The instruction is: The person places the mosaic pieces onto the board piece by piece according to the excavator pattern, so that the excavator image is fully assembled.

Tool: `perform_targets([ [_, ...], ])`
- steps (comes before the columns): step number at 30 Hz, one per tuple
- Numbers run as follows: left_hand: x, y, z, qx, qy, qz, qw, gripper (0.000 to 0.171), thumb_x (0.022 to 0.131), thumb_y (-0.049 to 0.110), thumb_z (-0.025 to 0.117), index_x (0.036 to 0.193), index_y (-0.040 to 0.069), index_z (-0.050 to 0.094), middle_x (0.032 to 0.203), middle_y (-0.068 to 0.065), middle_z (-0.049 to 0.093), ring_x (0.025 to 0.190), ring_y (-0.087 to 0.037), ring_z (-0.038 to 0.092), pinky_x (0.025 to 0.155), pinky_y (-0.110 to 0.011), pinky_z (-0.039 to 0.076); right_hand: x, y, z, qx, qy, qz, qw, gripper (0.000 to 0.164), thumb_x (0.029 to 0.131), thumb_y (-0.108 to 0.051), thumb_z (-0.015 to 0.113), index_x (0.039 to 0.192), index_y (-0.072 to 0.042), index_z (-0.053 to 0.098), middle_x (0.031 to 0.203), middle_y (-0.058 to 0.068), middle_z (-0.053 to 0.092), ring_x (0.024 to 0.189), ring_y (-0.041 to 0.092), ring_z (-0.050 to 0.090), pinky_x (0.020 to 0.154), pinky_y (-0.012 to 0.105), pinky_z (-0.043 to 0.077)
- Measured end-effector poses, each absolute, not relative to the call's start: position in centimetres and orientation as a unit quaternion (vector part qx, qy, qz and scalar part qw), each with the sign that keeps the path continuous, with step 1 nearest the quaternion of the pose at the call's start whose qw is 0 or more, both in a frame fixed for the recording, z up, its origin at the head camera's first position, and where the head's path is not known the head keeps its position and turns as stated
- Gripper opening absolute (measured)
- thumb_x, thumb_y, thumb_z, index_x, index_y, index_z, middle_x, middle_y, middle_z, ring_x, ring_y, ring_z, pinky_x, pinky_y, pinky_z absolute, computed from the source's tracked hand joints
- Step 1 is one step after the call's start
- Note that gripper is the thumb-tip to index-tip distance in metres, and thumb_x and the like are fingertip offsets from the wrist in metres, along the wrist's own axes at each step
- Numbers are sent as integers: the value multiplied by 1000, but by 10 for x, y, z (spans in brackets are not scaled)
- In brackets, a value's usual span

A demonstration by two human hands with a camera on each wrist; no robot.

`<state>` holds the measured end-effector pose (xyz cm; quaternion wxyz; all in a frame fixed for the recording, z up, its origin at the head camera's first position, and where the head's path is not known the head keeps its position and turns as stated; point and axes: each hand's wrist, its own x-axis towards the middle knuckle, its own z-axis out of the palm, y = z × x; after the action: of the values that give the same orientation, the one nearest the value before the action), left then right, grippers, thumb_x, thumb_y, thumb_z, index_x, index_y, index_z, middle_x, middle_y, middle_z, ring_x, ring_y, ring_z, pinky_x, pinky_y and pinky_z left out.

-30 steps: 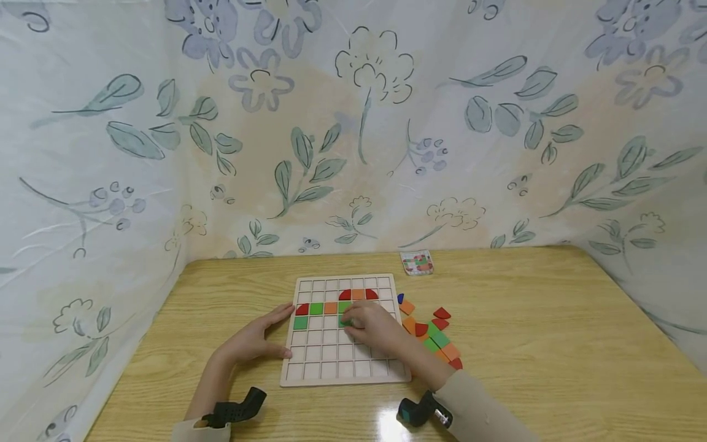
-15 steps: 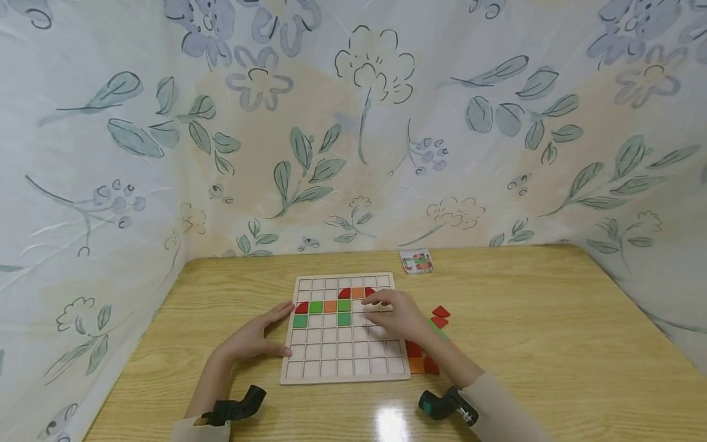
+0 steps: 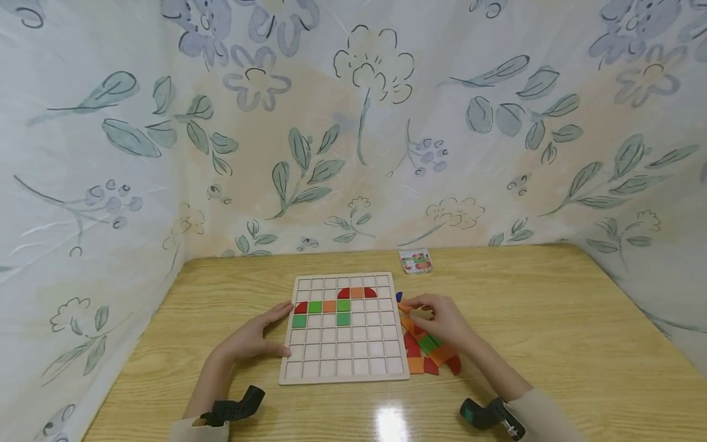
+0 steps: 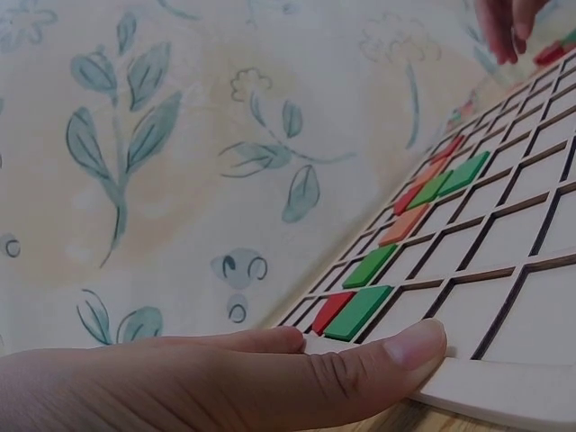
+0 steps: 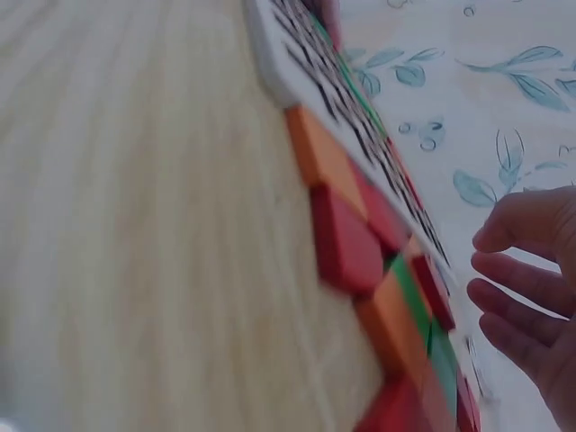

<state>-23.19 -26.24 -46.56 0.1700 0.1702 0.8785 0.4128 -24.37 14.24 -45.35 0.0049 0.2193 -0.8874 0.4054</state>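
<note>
A pale wooden grid board (image 3: 361,366) lies on the table. My left hand (image 3: 248,339) rests against its left edge, fingers spread and thumb on the rim, as the left wrist view also shows. Set in its cells are red quarter-round pieces, orange squares and green squares, among them a darker green square (image 3: 343,318). My right hand (image 3: 444,320) hovers over the loose pieces beside the board's right edge, its fingers loosely bent. In the right wrist view nothing shows between the fingers (image 5: 517,283). A loose orange piece (image 3: 405,307) lies near the fingertips.
Loose red, orange and green pieces, including a green square (image 3: 428,344), lie along the board's right side. A small blue piece (image 3: 399,296) sits near its upper right. Behind the board lies a small printed card (image 3: 415,261). A floral cloth (image 3: 353,135) hangs at the table's back.
My right hand has left the green square in the board's middle and moved right, out over the loose pieces. The left hand stays at the board's edge.
</note>
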Motion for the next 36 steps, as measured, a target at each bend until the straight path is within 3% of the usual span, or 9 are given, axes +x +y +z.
perform_targets([
  [3,-232,-262,-466,171,877,416,169,93,70,34,79,145,13,30,153,-14,19,139,-40,10,105,-63,14,-240,152,-456,237,-892,385,-3,28,79,1,65,106,-4,67,104,8,68,95,25,62,77,38,53],
  [6,-231,-262,-467,171,878,416,167,93,70,34,79,145,12,30,152,-14,19,139,-41,10,105,-63,14,-237,158,-458,258,-890,375,-15,34,77,4,66,109,-6,66,106,6,68,98,24,62,80,37,52],
  [16,-229,-262,-474,178,880,410,158,93,70,34,79,146,14,30,153,-13,18,139,-41,10,105,-63,14,-235,161,-465,309,-887,344,-15,30,79,4,67,107,-7,68,103,3,69,97,22,62,84,39,51],
  [24,-227,-262,-475,184,881,409,150,93,70,34,79,146,13,30,153,-14,19,138,-41,11,105,-64,15,-233,159,-469,292,-907,302,26,23,79,-9,72,102,-9,69,95,-1,68,87,14,62,78,31,53],
  [31,-226,-261,-475,183,882,407,151,93,70,34,79,146,13,30,153,-14,19,138,-41,11,105,-63,15,-231,151,-469,242,-927,284,47,20,79,-20,74,96,-10,70,78,-8,59,70,8,50,63,21,48],
  [36,-226,-262,-475,184,883,406,148,92,70,35,79,145,13,30,152,-14,19,138,-40,11,105,-62,16,-232,156,-468,291,-904,308,63,25,77,2,67,101,-7,68,91,-1,65,83,16,60,73,29,53],
])
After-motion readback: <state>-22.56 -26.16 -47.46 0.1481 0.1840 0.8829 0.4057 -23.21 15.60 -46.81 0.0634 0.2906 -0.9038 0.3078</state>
